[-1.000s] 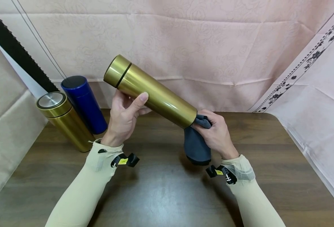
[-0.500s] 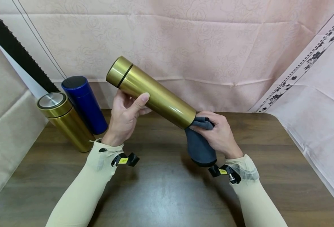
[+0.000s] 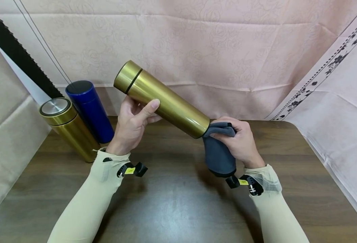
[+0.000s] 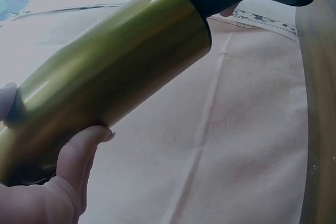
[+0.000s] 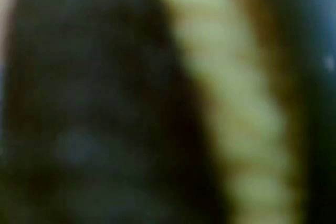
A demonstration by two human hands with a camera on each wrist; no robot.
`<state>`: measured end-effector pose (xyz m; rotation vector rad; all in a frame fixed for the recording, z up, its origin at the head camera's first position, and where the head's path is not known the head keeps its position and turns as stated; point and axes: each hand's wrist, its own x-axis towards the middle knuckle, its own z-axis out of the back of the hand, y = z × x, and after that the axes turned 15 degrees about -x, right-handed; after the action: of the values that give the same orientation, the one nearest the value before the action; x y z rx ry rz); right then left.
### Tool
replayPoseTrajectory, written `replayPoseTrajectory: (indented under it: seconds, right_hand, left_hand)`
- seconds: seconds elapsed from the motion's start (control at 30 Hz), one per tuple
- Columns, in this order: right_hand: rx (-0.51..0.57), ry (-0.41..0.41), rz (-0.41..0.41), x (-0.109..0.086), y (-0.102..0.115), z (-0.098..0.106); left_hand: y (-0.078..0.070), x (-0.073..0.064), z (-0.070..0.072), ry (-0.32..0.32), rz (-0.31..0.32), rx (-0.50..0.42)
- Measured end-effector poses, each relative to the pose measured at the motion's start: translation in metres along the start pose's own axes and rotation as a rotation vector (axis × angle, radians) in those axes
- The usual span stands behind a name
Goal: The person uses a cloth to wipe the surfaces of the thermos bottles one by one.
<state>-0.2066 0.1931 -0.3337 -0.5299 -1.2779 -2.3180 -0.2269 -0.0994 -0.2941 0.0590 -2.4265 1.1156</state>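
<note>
A gold thermos flask [image 3: 166,101] is held tilted above the table, its lid end up and to the left. My left hand [image 3: 132,125] grips it near the lid, thumb on the near side; the left wrist view shows fingers on both sides of the gold body [image 4: 105,66]. My right hand [image 3: 237,140] pinches a dark blue-grey cloth [image 3: 219,155] against the flask's bottom end. Part of the cloth hangs down below that hand. The flask's base is turned away in the head view. Blurred dark shapes fill the right wrist view.
A second gold thermos [image 3: 69,131] with a silver-topped lid stands at the left of the wooden table [image 3: 172,202]. Beside it is a blue thermos [image 3: 90,111] with a dark top. A pale patterned cloth [image 3: 196,50] hangs behind the table.
My right hand and the cloth have shifted slightly to the right along the flask's bottom end. The flask has moved a little right and down, still in my left hand.
</note>
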Motion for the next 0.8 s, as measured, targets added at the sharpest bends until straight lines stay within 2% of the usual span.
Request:
replayPoseTrajectory:
  seconds: [0.23,0.53,0.7,0.8]
  right_hand:
    - [0.05,-0.045,-0.049,0.002,0.002,-0.001]
    - [-0.028,-0.095,-0.192,0.003,-0.001,-0.004]
    - [-0.036,-0.065,-0.305,0.001,-0.004,-0.009]
    - [-0.072,-0.042,-0.342,0.0,-0.007,-0.013]
  left_hand:
    - [-0.002,0.001,0.0,0.025,-0.006,0.005]
    - [-0.002,0.0,0.001,0.063,-0.005,0.028]
    - [0.002,-0.001,0.0,0.054,-0.005,0.028]
    - [0.004,-0.002,-0.003,0.055,-0.008,0.028]
